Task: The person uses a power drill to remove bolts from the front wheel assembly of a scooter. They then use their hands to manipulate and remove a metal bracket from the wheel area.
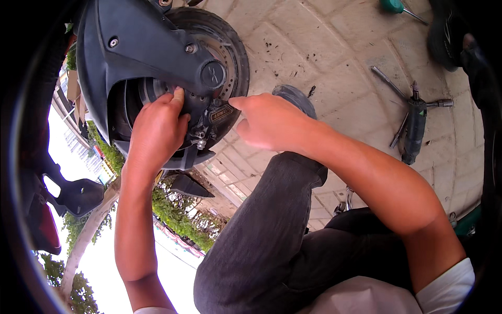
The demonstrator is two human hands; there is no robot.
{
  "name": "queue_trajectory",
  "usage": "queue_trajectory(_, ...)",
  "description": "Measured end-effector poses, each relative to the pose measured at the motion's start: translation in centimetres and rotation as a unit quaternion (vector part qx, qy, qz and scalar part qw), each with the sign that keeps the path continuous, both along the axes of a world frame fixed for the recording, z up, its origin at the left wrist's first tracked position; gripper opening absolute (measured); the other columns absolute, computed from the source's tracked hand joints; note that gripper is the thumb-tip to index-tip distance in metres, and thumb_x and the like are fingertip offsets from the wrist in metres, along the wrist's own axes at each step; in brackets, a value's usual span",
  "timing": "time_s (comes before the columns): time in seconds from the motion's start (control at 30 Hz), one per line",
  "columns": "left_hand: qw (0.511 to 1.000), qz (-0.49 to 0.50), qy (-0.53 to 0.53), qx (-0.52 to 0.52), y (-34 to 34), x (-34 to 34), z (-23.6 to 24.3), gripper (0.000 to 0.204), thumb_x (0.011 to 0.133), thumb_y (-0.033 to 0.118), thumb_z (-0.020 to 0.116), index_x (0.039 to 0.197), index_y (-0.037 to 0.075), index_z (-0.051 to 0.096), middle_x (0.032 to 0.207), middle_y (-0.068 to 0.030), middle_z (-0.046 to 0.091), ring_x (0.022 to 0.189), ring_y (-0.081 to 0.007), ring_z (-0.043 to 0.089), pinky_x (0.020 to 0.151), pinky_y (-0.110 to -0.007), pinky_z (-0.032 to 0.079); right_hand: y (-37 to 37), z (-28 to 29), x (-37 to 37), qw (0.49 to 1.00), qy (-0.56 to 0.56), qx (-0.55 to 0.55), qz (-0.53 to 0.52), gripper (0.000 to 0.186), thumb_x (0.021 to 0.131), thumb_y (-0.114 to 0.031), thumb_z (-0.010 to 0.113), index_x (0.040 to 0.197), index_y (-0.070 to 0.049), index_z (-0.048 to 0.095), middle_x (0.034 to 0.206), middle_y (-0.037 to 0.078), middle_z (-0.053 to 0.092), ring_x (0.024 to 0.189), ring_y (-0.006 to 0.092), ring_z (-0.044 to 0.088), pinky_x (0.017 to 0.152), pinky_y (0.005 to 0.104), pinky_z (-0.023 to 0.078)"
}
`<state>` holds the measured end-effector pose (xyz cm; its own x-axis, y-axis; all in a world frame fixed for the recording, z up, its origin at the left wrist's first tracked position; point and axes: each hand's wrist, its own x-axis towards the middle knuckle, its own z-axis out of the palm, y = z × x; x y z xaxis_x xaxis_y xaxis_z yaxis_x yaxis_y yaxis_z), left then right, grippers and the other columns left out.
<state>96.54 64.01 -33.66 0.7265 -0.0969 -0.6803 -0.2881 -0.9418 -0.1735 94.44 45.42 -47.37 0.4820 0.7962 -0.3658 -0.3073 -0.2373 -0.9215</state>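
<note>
My left hand reaches into the opening of the dark front fender of a scooter or motorcycle. Its index finger touches the edge by the hub, thumb apart; the other fingertips are hidden. Nothing shows in its grasp. My right hand is just right of the brake caliper, which carries a gold-edged label. Its index finger is stretched toward the rim of the brake disc, thumb apart, nothing held. A round cap sits on the fender between the hands. Behind it is the black tyre.
On the paving at right lie a black tool with several metal shafts and a green-handled screwdriver. A black shoe stands at far right. My bent knee is below my hands. A mirror shows at left.
</note>
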Motion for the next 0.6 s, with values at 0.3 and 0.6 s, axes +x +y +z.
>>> queue_trajectory(0.3, 0.996, -0.049, -0.041, 0.070, 0.6, -1.6, 2.0, 0.066, 0.078, 0.008, 0.073, 0.139, 0.002, 0.050, 0.103, -0.0150, 0.063, 0.089, -0.0364, 0.061, 0.083, -0.042, 0.045, -6.3, -0.9, -2.9, 0.992, -0.071, -0.096, -0.033, 0.047, 0.083, -0.018, 0.058, 0.125, 0.004, 0.061, 0.090, 0.027, 0.068, 0.084, 0.0403, 0.067, 0.080, 0.0431, 0.053)
queue_trajectory(0.6, 0.991, -0.014, -0.056, -0.118, 1.4, -3.0, 3.8, 0.056, 0.079, 0.002, 0.070, 0.133, 0.002, 0.054, 0.102, -0.0155, 0.063, 0.089, -0.0353, 0.055, 0.085, -0.040, 0.042, -7.8, 0.0, -5.5, 0.987, -0.089, -0.125, -0.047, 0.043, 0.085, -0.019, 0.059, 0.122, 0.003, 0.063, 0.096, 0.026, 0.069, 0.091, 0.0403, 0.066, 0.084, 0.0433, 0.052)
